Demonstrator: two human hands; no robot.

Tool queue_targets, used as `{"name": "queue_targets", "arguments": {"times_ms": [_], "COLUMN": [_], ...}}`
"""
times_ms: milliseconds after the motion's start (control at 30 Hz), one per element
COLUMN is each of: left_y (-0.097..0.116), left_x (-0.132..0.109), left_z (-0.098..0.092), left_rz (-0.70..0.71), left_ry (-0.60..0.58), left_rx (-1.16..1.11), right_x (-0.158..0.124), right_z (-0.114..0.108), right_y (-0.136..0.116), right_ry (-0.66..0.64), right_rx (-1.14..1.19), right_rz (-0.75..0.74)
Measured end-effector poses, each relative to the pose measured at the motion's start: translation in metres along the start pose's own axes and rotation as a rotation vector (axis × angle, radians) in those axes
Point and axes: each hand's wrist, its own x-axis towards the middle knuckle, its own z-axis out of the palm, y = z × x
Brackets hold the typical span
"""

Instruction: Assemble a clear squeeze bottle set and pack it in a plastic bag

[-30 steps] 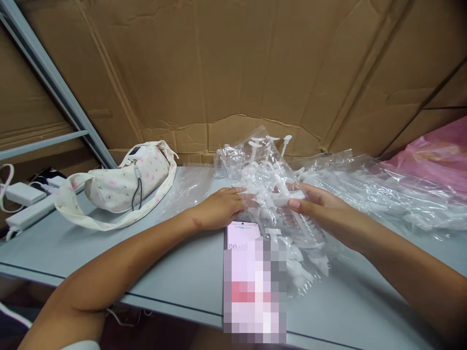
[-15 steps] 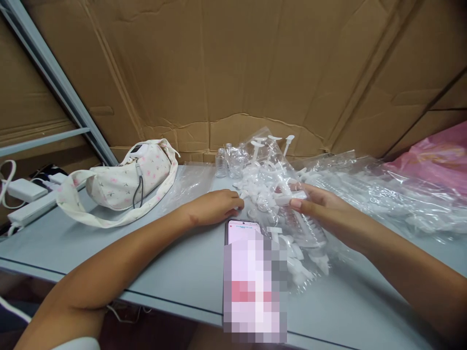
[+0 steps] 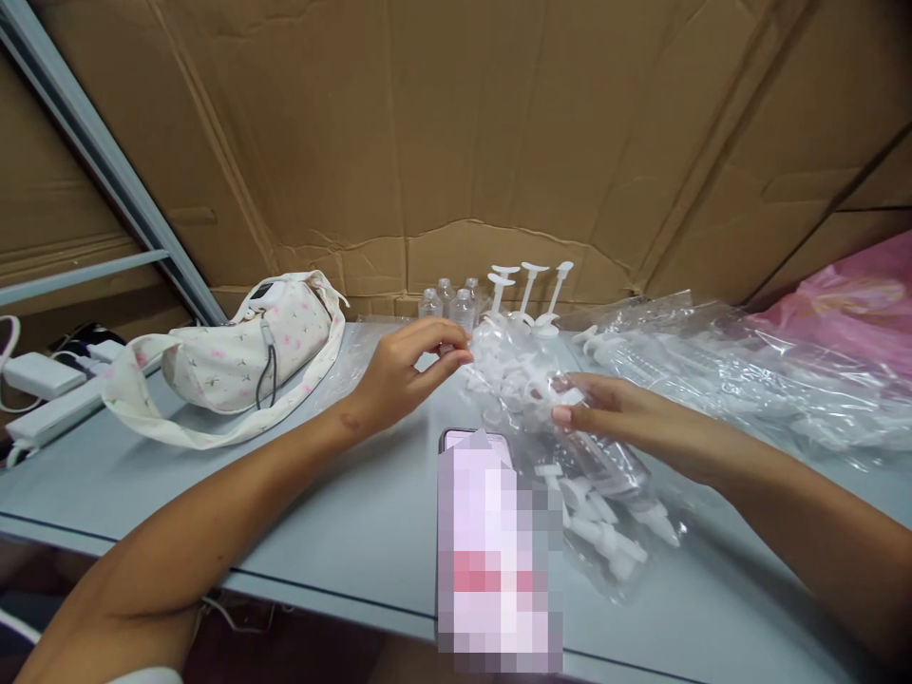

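Note:
My left hand (image 3: 403, 369) is lifted off the table, thumb and fingertips pinched on a small white plastic part at the edge of a heap of white plastic parts (image 3: 509, 375). My right hand (image 3: 617, 410) lies low on the right. Its fingers grip a clear plastic bag (image 3: 605, 494) that holds several white parts. A phone (image 3: 499, 551) with a lit screen lies near the table's front edge, just below both hands.
Three small clear bottles (image 3: 448, 302) and three upright white pump stems (image 3: 527, 285) stand at the back by the cardboard wall. A floral cloth bag (image 3: 235, 356) lies left, with white power strips (image 3: 43, 394) beyond it. More clear bags (image 3: 748, 380) and pink plastic (image 3: 855, 304) lie right.
My left hand rose from the table and pinched shut near the heap. The clear bag came down off the bottles and pump stems, and my right hand moved slightly lower and nearer.

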Motion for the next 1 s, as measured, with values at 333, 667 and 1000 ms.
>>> {"name": "queue_targets", "arguments": {"times_ms": [333,667,1000], "left_y": [-0.003,-0.003,0.001], "left_x": [0.000,0.001,0.004], "left_z": [0.001,-0.002,-0.005], "left_rz": [-0.505,-0.404,-0.400], "left_ry": [-0.228,-0.261,0.010], "left_rx": [-0.159,-0.065,-0.313], "right_x": [-0.005,-0.006,-0.006], "right_z": [0.012,0.005,-0.003], "right_y": [-0.002,-0.003,0.005], "right_ry": [-0.121,-0.264,-0.138], "right_rx": [0.047,-0.043,-0.043], "right_rz": [0.023,0.008,0.101]}}
